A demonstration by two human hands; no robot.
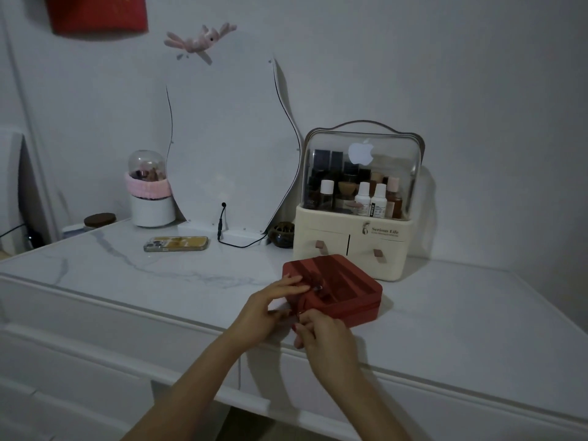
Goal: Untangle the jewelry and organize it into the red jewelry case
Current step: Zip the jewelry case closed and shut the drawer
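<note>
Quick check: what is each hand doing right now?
Left hand: fingers extended, touching the red jewelry case; whether it pinches anything cannot be told.
Right hand: fingers curled at the case's near corner; contents unclear.

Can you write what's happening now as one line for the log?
left hand: on near corner of square red jewelry case | right hand: fingers curled at case's near edge, contents unclear | surface: white marble-look tabletop

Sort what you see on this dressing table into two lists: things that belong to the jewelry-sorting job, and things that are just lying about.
Part of the job:
red jewelry case
left hand, at the case's near corner
right hand, fingers curled at the same corner

Lying about:
phone
cosmetics organizer
mirror
small dark bowl
domed pot with pink band
</note>
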